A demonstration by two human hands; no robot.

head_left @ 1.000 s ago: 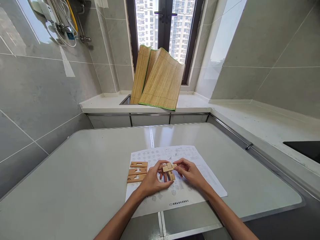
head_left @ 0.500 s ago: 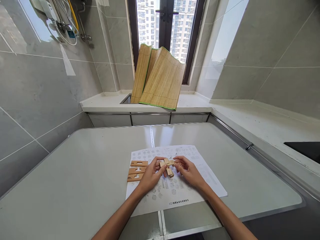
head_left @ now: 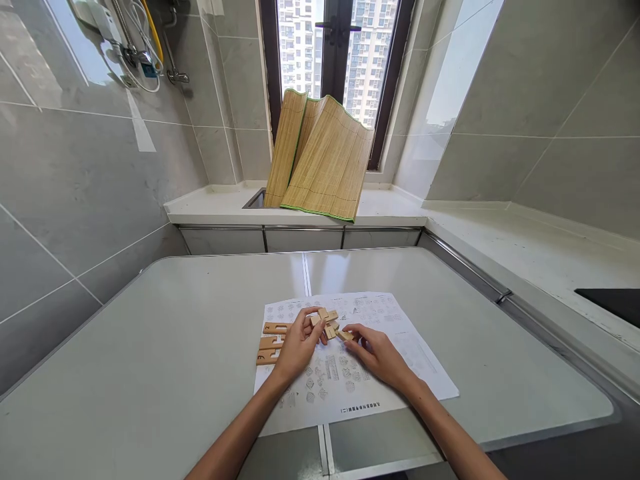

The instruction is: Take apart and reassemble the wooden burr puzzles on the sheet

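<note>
While our left hand (head_left: pixel 297 347), thumb and fingers curled in, grips a wooden block cluster (head_left: pixel 329 324) above the printed sheet (head_left: pixel 350 393), our right hand (head_left: pixel 373 350) pinches a wooden piece (head_left: pixel 345 335) just beside it; contact between the two we cannot tell. Three slotted strips (head_left: pixel 264 343) overlap the sheet's left edge.

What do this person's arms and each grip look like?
The left forearm and right forearm show bare, with no sleeve, watch or bracelet visible. The left grip and right grip are ungloved hands; any ring would be too small to tell.
</note>
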